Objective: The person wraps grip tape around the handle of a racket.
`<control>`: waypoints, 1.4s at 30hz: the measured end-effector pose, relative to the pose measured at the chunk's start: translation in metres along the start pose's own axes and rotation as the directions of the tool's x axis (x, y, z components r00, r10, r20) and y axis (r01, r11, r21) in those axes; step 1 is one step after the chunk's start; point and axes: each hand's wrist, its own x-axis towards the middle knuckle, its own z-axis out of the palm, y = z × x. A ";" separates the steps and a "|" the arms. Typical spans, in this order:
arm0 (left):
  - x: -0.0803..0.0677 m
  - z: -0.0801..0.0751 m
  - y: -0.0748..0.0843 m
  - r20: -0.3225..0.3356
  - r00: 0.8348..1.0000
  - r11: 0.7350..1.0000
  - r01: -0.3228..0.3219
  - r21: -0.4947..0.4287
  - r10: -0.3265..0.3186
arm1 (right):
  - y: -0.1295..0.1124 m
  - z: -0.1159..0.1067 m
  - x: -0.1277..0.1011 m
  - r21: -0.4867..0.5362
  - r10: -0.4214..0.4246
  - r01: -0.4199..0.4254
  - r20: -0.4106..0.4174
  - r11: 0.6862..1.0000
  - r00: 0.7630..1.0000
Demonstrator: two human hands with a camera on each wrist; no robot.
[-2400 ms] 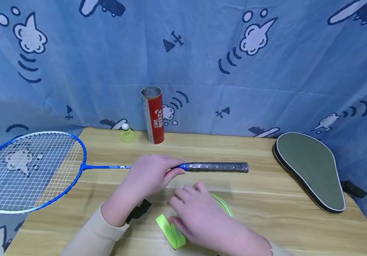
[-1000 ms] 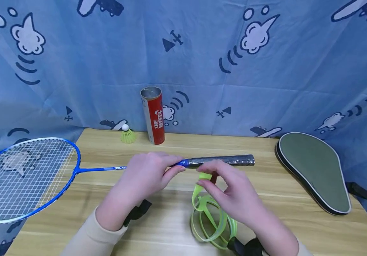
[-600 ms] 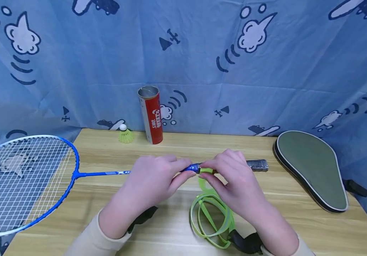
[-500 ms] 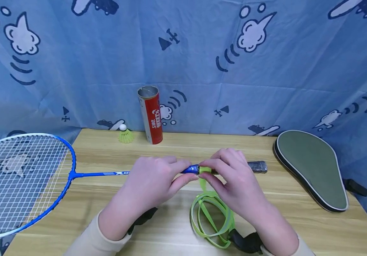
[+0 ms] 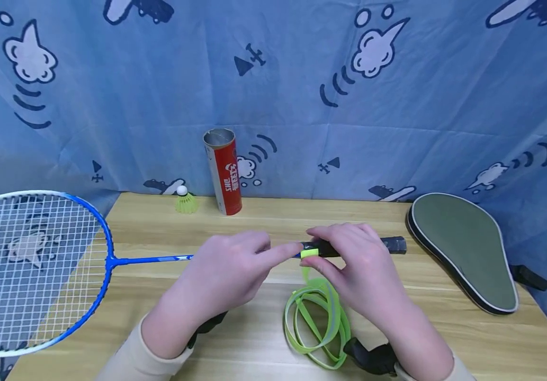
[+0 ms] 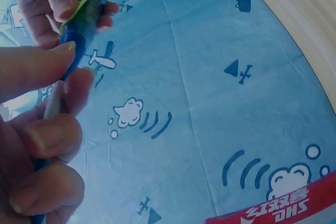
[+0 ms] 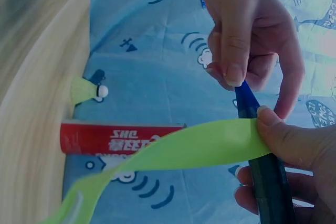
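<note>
A blue and white badminton racket is held level above the table, its strings to the left and black handle to the right. My left hand grips the shaft near the blue cone; the left wrist view shows its fingers curled round it. My right hand holds the handle, and its thumb pinches the end of a yellow-green grip tape against the handle's upper end. From there the tape hangs in a strip to loose coils on the table. The right fingers behind the handle are partly hidden in the head view.
A red shuttlecock tube stands upright at the table's back edge. Left of it sits a yellow-green shuttlecock, cork up. On the right lies a green paddle case. A blue patterned curtain hangs behind the wooden table.
The right hand picked up the tape end from the table and brought it to the handle's upper end. Since half a second ago, the left index finger has stretched towards the tape.
</note>
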 end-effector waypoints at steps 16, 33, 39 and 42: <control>-0.002 -0.005 -0.008 -0.065 0.997 0.998 -0.049 -0.027 0.047 | -0.019 -0.001 0.007 0.004 -0.170 0.177 -0.251 0.984 0.953; -0.007 -0.018 -0.012 -0.160 0.987 0.997 0.006 -0.082 -0.019 | -0.014 0.028 -0.002 0.747 0.426 -0.480 0.288 0.461 0.858; -0.006 -0.019 -0.010 -0.148 0.989 0.997 0.009 -0.083 -0.021 | -0.009 0.030 -0.005 0.776 0.418 -0.402 0.197 0.486 0.887; -0.006 -0.018 -0.008 -0.147 0.989 0.995 0.003 -0.103 -0.018 | -0.009 0.033 -0.006 0.795 0.428 -0.365 0.149 0.485 0.892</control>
